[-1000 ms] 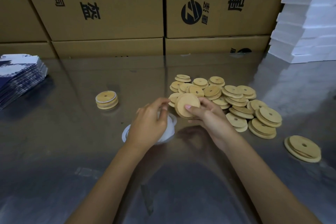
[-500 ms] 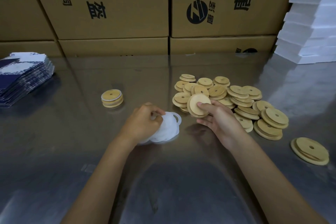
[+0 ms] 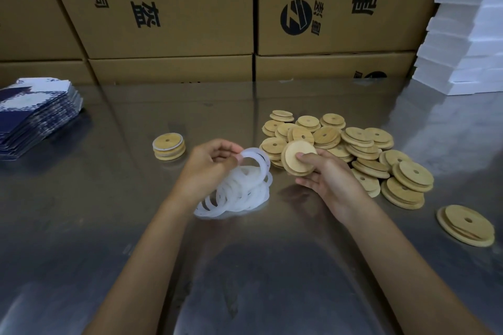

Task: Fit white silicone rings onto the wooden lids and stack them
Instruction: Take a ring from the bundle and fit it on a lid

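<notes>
My left hand (image 3: 208,164) pinches a white silicone ring (image 3: 257,162) and holds it tilted above a loose pile of white rings (image 3: 236,194) on the steel table. My right hand (image 3: 325,177) grips a round wooden lid (image 3: 292,156) on edge, thumb on its face, just right of the lifted ring. Behind and right of that hand lies a heap of bare wooden lids (image 3: 353,144). A short stack of lids with white rings fitted (image 3: 168,145) stands to the left.
One pair of wooden lids (image 3: 465,224) lies apart at the right. A stack of blue printed cards (image 3: 32,114) sits at the far left. Cardboard boxes (image 3: 174,8) wall off the back, with white foam blocks (image 3: 468,41) at the back right.
My left hand has lifted one ring up out of the pile and drawn it toward the lid. The right hand keeps the lid held in much the same place.
</notes>
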